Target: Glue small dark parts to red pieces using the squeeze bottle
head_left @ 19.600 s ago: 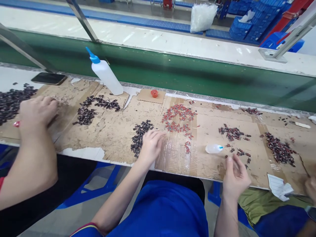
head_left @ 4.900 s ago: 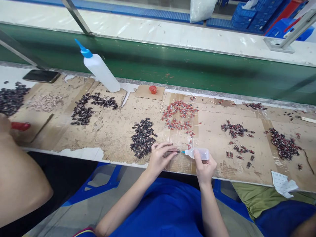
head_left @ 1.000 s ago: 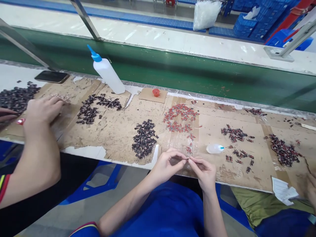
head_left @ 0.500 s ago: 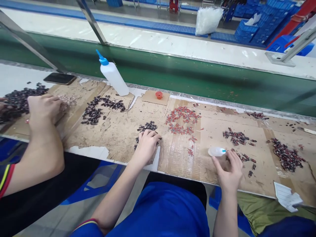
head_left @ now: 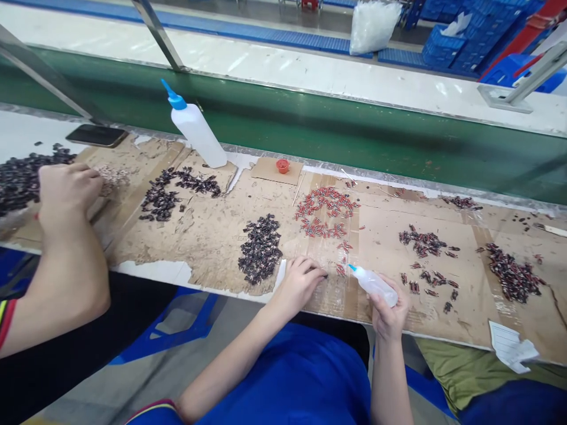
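My right hand [head_left: 390,310] is wrapped round a small translucent squeeze bottle [head_left: 374,283], tilted so its blue nozzle points up and left, close to a few small red parts [head_left: 341,270]. Just left of it, my left hand [head_left: 301,283] is closed low over the cardboard [head_left: 310,251], with a small dark part [head_left: 325,275] at its fingertips. A pile of small black parts [head_left: 260,249] lies left of that hand. Beyond both hands, a loose ring of red parts [head_left: 325,203] is spread out. Dark-and-red pieces [head_left: 423,242] lie to the right.
A tall white bottle [head_left: 199,136] with a blue nozzle stands at the back, left of a red cup [head_left: 282,166]. A co-worker's hand [head_left: 68,186] is at the far left by another black pile [head_left: 26,177]. A phone [head_left: 97,136] lies behind.
My left hand has moved right from the black pile with a small dark part. My right hand has lifted the squeeze bottle and brought it left, turning its nozzle leftward.
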### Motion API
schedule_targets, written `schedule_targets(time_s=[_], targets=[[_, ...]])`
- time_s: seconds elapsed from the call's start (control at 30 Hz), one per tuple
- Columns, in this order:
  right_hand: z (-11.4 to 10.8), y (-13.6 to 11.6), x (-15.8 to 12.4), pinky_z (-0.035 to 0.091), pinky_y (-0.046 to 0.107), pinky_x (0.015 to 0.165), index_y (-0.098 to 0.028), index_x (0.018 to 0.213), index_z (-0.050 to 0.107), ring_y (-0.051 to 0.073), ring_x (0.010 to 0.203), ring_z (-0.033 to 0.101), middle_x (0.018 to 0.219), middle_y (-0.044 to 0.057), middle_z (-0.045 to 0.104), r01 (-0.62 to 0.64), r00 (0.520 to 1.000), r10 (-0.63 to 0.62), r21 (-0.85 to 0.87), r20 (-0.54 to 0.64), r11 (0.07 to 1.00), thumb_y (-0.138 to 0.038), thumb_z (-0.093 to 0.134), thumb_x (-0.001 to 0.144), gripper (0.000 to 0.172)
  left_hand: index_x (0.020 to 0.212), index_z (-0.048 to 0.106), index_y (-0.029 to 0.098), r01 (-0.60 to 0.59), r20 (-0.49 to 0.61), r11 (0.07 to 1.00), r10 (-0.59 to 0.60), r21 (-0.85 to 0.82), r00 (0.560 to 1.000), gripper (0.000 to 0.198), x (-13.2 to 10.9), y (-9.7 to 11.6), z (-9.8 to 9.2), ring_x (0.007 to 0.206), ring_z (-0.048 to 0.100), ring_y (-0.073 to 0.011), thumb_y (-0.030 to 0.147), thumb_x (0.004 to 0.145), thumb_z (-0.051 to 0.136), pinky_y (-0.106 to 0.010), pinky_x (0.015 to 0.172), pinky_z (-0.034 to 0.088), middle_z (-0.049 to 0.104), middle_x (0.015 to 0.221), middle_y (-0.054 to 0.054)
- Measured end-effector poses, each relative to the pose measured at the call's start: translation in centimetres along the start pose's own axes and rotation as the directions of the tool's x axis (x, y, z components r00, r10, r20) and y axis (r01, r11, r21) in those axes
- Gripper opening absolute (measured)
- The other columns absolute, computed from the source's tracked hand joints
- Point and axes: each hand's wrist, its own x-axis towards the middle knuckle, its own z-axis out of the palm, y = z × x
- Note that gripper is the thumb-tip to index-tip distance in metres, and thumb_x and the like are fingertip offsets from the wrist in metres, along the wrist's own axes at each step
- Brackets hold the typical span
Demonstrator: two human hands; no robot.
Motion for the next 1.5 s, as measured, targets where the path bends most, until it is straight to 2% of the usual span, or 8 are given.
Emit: schedule_targets(time_s=[0.1,0.23,0.33,0.43,0.8,1.03,1.37,1.5], targets=[[0.7,0.2,-0.3,0.049,0.03,0.053,-0.016,0.076,0.071,0.019,0.059,0.063,0.076,0.008,0.073,-0.069,0.996,0.073,0.087,-0.052,0.994,-0.044,0.082,0.054,0.037,0.097,0.069,0.022,-0.034,-0.092,0.995,0.025,-0.092,0.995,0.014,-0.3,-0.5,0.7,0.091,0.059,-0.021,0.021,0.091,0.056,-0.036,0.081,0.045,0.069,0.09,-0.006],[2.0,-0.2,-0.4,0.042,0.025,0.045,-0.014,0.07,0.069,0.012,0.045,0.052,0.059,0.002,0.066,-0.065,0.997,0.062,-0.054,-0.047,0.996,-0.047,0.076,0.064,0.034,0.103,0.066,0.02,-0.089,-0.177,0.978,0.055,-0.189,0.983,0.016,-0.3,-1.2,1.0,0.09,0.061,-0.0199,0.019,0.09,0.058,-0.035,0.081,0.05,0.072,0.092,-0.005],[3.1,-0.8,-0.7,0.048,0.027,0.051,-0.015,0.067,0.068,0.015,0.05,0.059,0.058,0.002,0.067,0.002,0.998,-0.012,-0.158,-0.067,0.988,-0.049,0.073,0.067,0.034,0.104,0.066,0.02,-0.058,-0.208,0.974,0.011,-0.219,0.978,0.018,-0.3,-1.2,1.0,0.088,0.063,-0.02,0.018,0.087,0.061,-0.035,0.079,0.052,0.074,0.087,-0.004],[3.6,-1.1,-1.1,0.051,0.028,0.054,-0.016,0.069,0.069,0.019,0.056,0.065,0.062,0.004,0.07,0.053,0.993,-0.075,-0.234,-0.086,0.971,-0.049,0.071,0.069,0.033,0.103,0.066,0.021,-0.022,-0.216,0.969,-0.033,-0.245,0.976,0.018,-0.2,-1.0,0.9,0.086,0.065,-0.02,0.018,0.085,0.064,-0.035,0.079,0.053,0.074,0.084,-0.004],[3.6,-0.3,-1.1,0.052,0.027,0.057,-0.015,0.069,0.07,0.018,0.057,0.066,0.064,0.005,0.072,0.112,0.991,-0.128,-0.368,-0.021,0.923,-0.046,0.069,0.074,0.032,0.1,0.068,0.02,0.025,-0.216,0.971,-0.078,-0.238,0.973,0.017,-0.4,-0.9,1.0,0.087,0.066,-0.0203,0.019,0.083,0.066,-0.035,0.08,0.053,0.074,0.084,-0.004],[3.6,-0.3,-1.4,0.051,0.027,0.057,-0.015,0.07,0.07,0.018,0.058,0.065,0.064,0.005,0.071,0.105,0.986,-0.143,-0.342,-0.086,0.934,-0.045,0.068,0.075,0.031,0.096,0.069,0.021,0.044,-0.216,0.969,-0.098,-0.243,0.971,0.014,-0.4,-0.9,1.1,0.087,0.066,-0.0201,0.019,0.083,0.066,-0.035,0.079,0.053,0.074,0.084,-0.004],[3.8,-0.5,-1.1,0.051,0.027,0.055,-0.015,0.068,0.07,0.018,0.056,0.065,0.063,0.005,0.071,0.102,0.993,-0.118,-0.327,-0.029,0.939,-0.044,0.07,0.073,0.029,0.096,0.069,0.021,0.02,-0.236,0.971,-0.078,-0.239,0.969,0.014,-0.4,-0.8,1.1,0.085,0.067,-0.0201,0.018,0.083,0.066,-0.035,0.079,0.053,0.074,0.083,-0.004],[3.8,-0.4,-1.2,0.05,0.027,0.054,-0.015,0.067,0.068,0.017,0.055,0.063,0.061,0.004,0.069,0.078,0.989,-0.11,-0.292,-0.094,0.953,-0.043,0.071,0.072,0.029,0.095,0.069,0.021,0.033,-0.229,0.972,-0.087,-0.231,0.969,0.013,-0.4,-0.8,1.1,0.086,0.067,-0.0206,0.019,0.083,0.066,-0.036,0.079,0.052,0.074,0.083,-0.004]])
